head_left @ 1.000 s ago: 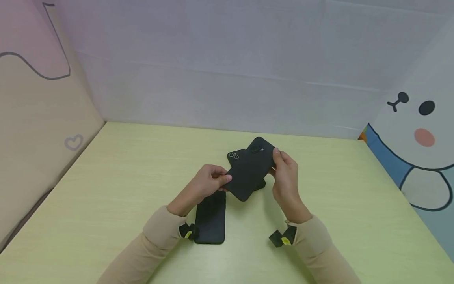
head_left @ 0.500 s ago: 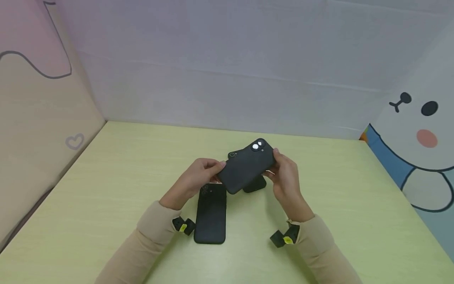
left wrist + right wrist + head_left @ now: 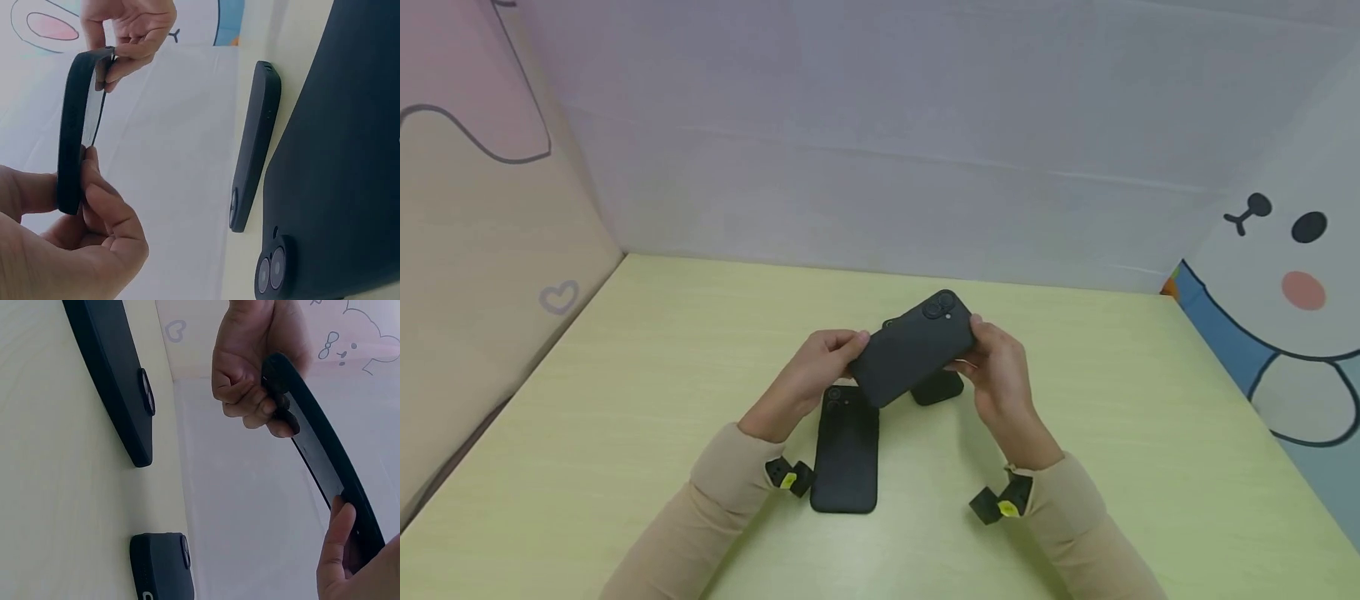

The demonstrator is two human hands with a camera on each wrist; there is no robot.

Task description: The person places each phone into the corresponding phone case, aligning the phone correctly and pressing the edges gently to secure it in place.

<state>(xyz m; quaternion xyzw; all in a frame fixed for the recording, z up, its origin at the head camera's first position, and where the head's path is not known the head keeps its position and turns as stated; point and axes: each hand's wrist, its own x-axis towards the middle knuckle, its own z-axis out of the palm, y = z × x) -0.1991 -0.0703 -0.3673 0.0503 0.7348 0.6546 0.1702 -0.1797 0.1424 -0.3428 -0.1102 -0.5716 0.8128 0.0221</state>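
Note:
A black phone (image 3: 913, 350) is held tilted above the table, its camera side up and the two lenses at its upper right end. My left hand (image 3: 811, 371) pinches its lower left end between thumb and fingers. At the camera end, my right hand (image 3: 1004, 379) grips the edge, thumb along the side. In the left wrist view the held phone (image 3: 70, 131) shows edge-on; a glossy underside shows in the right wrist view. Below it lies a second black phone (image 3: 938, 389), mostly hidden. A third black phone (image 3: 846, 454) lies camera side up near my left wrist.
The pale yellow table (image 3: 662, 392) stretches to both sides of the hands. A white backdrop (image 3: 887, 150) stands along its far edge. Printed side panels, one with a cartoon face (image 3: 1292, 250), border it left and right. Small black cameras (image 3: 1000, 504) sit on the cuffs.
The held phone has turned to lie flatter across, its lower end swinging left and up with my left hand. More of the phone near my left wrist shows. My right hand has stayed nearly in place.

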